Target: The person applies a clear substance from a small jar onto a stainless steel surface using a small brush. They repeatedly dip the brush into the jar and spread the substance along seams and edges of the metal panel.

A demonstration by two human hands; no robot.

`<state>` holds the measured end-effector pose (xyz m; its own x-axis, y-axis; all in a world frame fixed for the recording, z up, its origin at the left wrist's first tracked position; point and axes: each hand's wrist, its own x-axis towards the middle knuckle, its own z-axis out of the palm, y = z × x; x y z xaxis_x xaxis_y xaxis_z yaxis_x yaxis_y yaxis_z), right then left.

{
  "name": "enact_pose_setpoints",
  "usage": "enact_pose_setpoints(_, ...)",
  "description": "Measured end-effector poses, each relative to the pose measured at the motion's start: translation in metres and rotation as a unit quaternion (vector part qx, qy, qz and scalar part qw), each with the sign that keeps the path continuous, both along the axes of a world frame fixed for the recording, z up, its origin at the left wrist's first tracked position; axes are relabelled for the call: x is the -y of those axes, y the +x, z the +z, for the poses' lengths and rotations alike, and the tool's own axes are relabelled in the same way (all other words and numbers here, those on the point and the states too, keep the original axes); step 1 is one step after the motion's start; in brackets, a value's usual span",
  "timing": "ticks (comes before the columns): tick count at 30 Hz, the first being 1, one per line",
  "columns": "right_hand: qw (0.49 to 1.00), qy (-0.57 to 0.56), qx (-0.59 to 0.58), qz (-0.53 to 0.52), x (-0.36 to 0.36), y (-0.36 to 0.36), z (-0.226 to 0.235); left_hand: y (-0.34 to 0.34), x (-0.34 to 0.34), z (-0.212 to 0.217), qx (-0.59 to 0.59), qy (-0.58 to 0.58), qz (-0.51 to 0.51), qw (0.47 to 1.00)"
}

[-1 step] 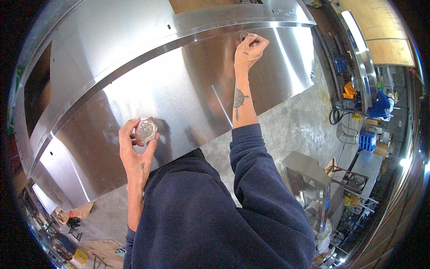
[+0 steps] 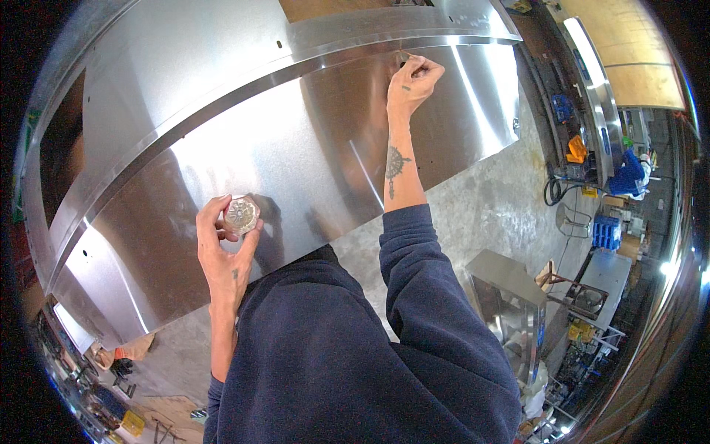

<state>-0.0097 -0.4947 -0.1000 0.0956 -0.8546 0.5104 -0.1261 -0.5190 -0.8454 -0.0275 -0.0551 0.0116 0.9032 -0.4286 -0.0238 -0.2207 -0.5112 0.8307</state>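
Observation:
My left hand [image 2: 225, 240] grips a round, disc-like piece [image 2: 241, 214] between thumb and fingers. Its pale, metallic-looking face carries a spoked pattern, and it is held over the near part of a large shiny sheet-metal panel [image 2: 318, 140]. Farther off, my right hand [image 2: 416, 80] has its fingers pinched together at the panel, just below the long raised metal edge [image 2: 333, 55]. A small dark spot shows beside those fingertips. Whatever they hold, if anything, is too small to make out.
A rectangular cut-out [image 2: 63, 148] opens in the metal at the far left. On the concrete floor to the right stands a box-shaped metal cabinet [image 2: 510, 296]. Beyond it are a bench [image 2: 614, 277], blue crates [image 2: 606, 233] and a dark coiled cable [image 2: 553, 191].

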Motion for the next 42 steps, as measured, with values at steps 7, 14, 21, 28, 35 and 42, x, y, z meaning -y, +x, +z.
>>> enact_pose_setpoints(7, 1.0, -0.03, -0.008, 0.0, 0.004, 0.007, -0.007, 0.004, 0.001, -0.001, -0.003, 0.004, 0.007, 1.0)
enact_pose_setpoints(14, 0.999, -0.037, -0.012, -0.014, 0.005, 0.011, -0.009, 0.008, -0.001, -0.005, 0.007, -0.003, 0.006, 1.0)
enact_pose_setpoints(21, 1.0, -0.023, -0.015, -0.013, 0.004, 0.01, -0.008, 0.008, -0.001, -0.005, 0.004, -0.009, 0.007, 1.0)
enact_pose_setpoints(28, 1.0, 0.003, -0.013, -0.002, -0.004, 0.011, 0.004, 0.006, -0.002, -0.005, 0.003, -0.006, 0.01, 1.0)
enact_pose_setpoints(35, 1.0, -0.007, -0.015, -0.014, 0.001, 0.011, -0.003, 0.005, -0.003, -0.004, 0.003, -0.002, 0.01, 1.0)
enact_pose_setpoints(42, 1.0, -0.001, -0.008, -0.011, 0.001, 0.011, -0.005, 0.001, -0.002, -0.005, 0.016, -0.003, 0.01, 1.0)
